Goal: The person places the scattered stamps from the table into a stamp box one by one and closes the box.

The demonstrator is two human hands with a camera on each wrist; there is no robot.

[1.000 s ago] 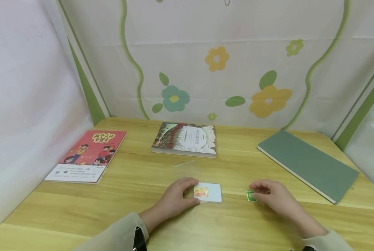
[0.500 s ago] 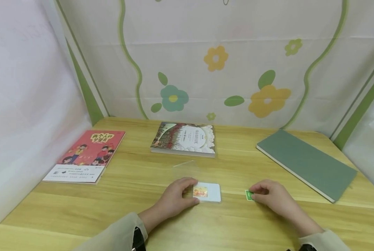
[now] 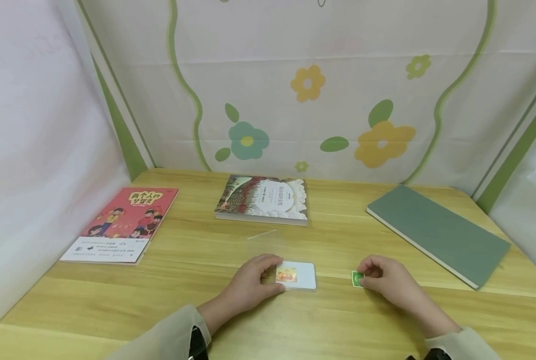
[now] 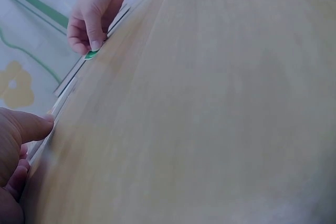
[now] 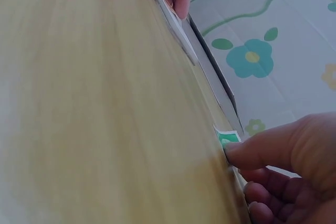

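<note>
Barely shifted: green slip [image 5: 229,136], perhaps curled

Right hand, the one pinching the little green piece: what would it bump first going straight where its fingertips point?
The right hand would probably bump the white card gripped by the left hand, though its height above the table is hard to tell.

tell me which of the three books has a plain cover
The green book on the right: its cover is plain, while the red book and middle book show pictures and lettering.
</note>
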